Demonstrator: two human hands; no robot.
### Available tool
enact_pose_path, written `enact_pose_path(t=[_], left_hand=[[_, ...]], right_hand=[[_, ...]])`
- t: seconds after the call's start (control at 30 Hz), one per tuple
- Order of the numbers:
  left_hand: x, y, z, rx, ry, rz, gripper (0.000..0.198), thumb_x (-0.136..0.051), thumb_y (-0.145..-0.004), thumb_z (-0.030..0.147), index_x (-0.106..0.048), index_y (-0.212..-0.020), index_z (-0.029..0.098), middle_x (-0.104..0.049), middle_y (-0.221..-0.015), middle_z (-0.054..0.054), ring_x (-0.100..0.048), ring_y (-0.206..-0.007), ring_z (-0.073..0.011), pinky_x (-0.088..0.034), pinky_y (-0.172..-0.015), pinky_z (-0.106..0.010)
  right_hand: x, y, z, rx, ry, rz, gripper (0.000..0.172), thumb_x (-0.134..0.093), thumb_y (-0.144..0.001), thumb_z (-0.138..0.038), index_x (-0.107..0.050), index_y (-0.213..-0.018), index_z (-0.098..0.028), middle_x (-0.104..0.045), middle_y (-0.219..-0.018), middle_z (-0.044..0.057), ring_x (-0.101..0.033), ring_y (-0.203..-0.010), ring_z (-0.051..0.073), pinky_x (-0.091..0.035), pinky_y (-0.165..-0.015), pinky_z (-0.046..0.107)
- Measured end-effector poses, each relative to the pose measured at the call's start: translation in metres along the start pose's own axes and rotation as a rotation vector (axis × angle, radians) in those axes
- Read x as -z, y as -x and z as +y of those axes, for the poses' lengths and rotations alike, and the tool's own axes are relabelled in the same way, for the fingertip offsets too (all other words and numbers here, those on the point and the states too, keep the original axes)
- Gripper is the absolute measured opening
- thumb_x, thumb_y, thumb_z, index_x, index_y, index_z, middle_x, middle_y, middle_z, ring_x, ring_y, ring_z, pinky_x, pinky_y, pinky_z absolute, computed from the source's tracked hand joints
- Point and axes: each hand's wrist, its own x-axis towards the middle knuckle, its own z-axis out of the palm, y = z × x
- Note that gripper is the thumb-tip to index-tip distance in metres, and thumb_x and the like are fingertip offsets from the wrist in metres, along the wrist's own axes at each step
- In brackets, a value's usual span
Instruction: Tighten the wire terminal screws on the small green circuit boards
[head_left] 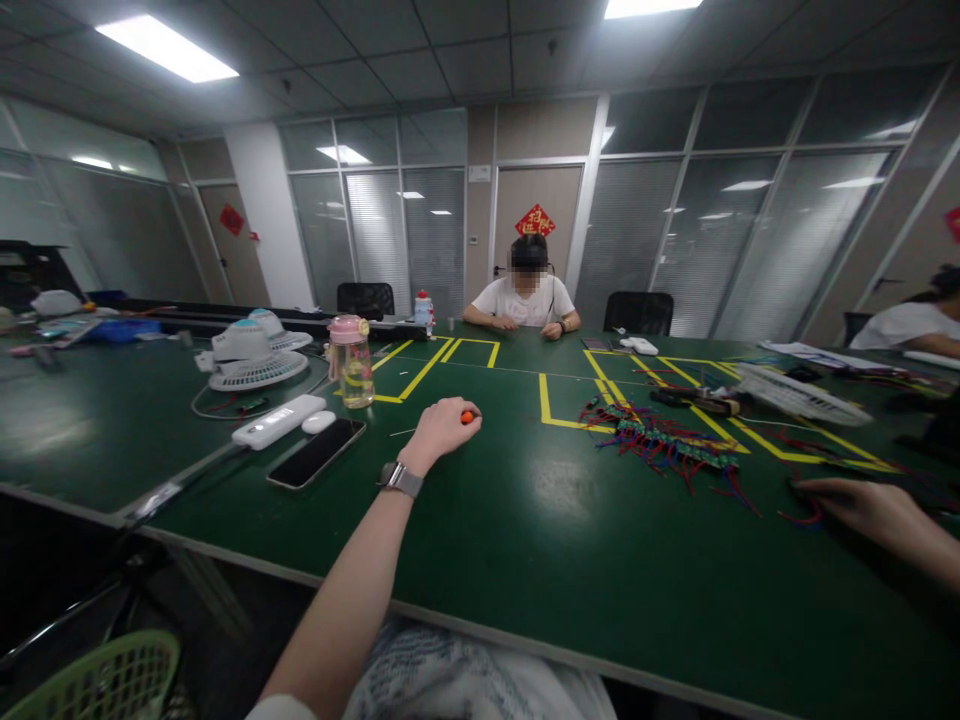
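Note:
My left hand, with a watch on its wrist, rests on the green table, fingers curled round a screwdriver. The orange handle end shows at the fingers, and a thin metal shaft sticks out on the other side. At the right edge, my right hand pinches a small dark piece with red and blue wires trailing from it; its exact shape is too blurred to tell. Just left of that hand lies a row of small green circuit boards with many red and blue wires.
A phone, a white power strip, a pink-lidded bottle and white fans stand left. Yellow tape marks the table. A fan grille lies right. Across sits a person.

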Motion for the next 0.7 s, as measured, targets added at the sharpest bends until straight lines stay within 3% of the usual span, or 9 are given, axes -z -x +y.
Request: enact_pose_path(t=[0.1,0.2,0.47,0.7], left_hand=[[0.001,0.000,0.000,0.011,0.011,-0.019,0.030,-0.045,-0.083,0.042,-0.066,-0.095,0.025,-0.066,-0.100,-0.001,-0.061,-0.089,-0.0180,-0.046,-0.077,-0.028],[0.002,0.001,0.000,0.009,0.025,-0.028,0.031,-0.044,-0.083,0.042,-0.066,-0.096,0.025,-0.066,-0.101,-0.001,-0.061,-0.089,-0.0177,-0.047,-0.077,-0.028],[0.003,0.002,0.003,0.013,0.025,-0.052,0.031,-0.044,-0.083,0.042,-0.066,-0.096,0.024,-0.066,-0.100,-0.002,-0.061,-0.089,-0.0181,-0.047,-0.078,-0.028],[0.004,0.002,0.002,0.027,0.026,-0.065,0.030,-0.044,-0.083,0.041,-0.066,-0.097,0.024,-0.066,-0.101,-0.003,-0.061,-0.092,-0.0185,-0.047,-0.078,-0.028]], right_hand=[[-0.002,-0.015,-0.005,-0.006,-0.061,-0.135,0.031,-0.052,-0.057,-0.042,-0.075,-0.073,-0.028,-0.073,-0.086,0.003,-0.068,-0.079,0.029,-0.054,-0.063,0.031],[-0.002,-0.021,-0.017,-0.015,-0.079,-0.158,0.036,-0.052,-0.057,-0.044,-0.075,-0.077,-0.025,-0.073,-0.089,0.004,-0.068,-0.082,0.030,-0.054,-0.064,0.031],[-0.004,-0.014,-0.052,-0.009,-0.136,-0.125,0.040,-0.053,-0.061,-0.046,-0.075,-0.084,-0.022,-0.072,-0.091,0.005,-0.067,-0.087,0.030,-0.052,-0.070,0.028],[-0.006,-0.012,-0.065,0.014,-0.192,-0.074,0.038,-0.053,-0.062,-0.046,-0.074,-0.081,-0.021,-0.073,-0.089,0.005,-0.067,-0.086,0.029,-0.052,-0.074,0.031]])
